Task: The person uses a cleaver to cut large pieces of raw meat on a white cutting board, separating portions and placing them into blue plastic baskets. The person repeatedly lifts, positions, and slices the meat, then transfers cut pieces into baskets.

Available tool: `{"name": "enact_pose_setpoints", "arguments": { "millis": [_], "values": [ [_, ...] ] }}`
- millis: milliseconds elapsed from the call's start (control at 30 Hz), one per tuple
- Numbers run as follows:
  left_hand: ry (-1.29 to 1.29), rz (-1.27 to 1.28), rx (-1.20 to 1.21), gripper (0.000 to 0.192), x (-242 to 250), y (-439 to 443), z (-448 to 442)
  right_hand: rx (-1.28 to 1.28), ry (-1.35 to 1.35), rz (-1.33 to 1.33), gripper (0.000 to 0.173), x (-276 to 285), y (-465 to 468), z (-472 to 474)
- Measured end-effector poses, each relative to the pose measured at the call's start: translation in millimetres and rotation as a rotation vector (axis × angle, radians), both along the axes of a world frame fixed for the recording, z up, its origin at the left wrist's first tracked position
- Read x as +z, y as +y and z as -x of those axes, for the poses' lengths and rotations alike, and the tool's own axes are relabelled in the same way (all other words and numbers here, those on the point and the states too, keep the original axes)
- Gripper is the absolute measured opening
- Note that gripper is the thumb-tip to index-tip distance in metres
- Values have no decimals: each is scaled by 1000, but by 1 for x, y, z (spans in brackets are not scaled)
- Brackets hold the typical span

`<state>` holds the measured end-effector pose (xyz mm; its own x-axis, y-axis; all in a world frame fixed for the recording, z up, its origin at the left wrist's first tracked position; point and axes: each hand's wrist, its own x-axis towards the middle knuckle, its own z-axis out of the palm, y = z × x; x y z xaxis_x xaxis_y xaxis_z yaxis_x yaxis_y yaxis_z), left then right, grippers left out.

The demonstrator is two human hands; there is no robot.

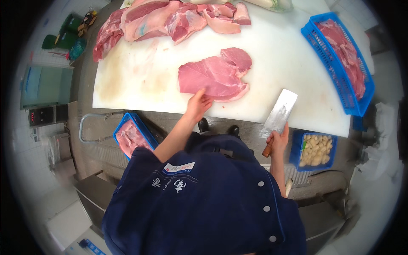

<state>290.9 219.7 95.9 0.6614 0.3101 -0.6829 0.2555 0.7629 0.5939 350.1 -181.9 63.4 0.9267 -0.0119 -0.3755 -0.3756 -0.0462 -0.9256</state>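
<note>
A boneless slab of raw meat (212,76) lies flat on the white cutting table (137,86), near its front edge. My left hand (199,103) is at the slab's near edge with its fingers loosely spread, holding nothing; whether the fingertips touch the meat is hard to tell. In my right hand (279,142) is a cleaver (282,106) with a wide metal blade and a brown wooden handle. The blade points away from me, right of the slab, over the table's front edge.
Large raw meat cuts (153,19) lie across the table's far left. A blue plastic basket (338,67) of meat stands at the right. Below table height are a blue crate of meat (153,135) at left and a blue bin (296,153) of pale, rounded produce at right.
</note>
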Motion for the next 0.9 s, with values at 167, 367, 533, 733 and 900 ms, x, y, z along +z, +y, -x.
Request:
{"name": "enact_pose_setpoints", "arguments": {
  "millis": [167, 367, 533, 733, 900],
  "values": [
    [-110, -308, 143, 64, 5, -37, -80, 61, -48, 90, 84, -24, 3, -7],
    [-191, -182, 417, 60, 3, -10, -101, 179, -129, 136, 85, -42, -11, -9],
    [-322, -44, 323, 43, 43, 72, -80, 180, -65, 250, 86, -27, -8, -4],
    [-529, -190, 307, 48, 104, 117, -46, 153, -67, 334, 86, -5, 15, 0],
    [-64, -549, 327, 54, 66, 150, 24, 219, -113, 228, 88, 8, 44, 0]
  ]
}}
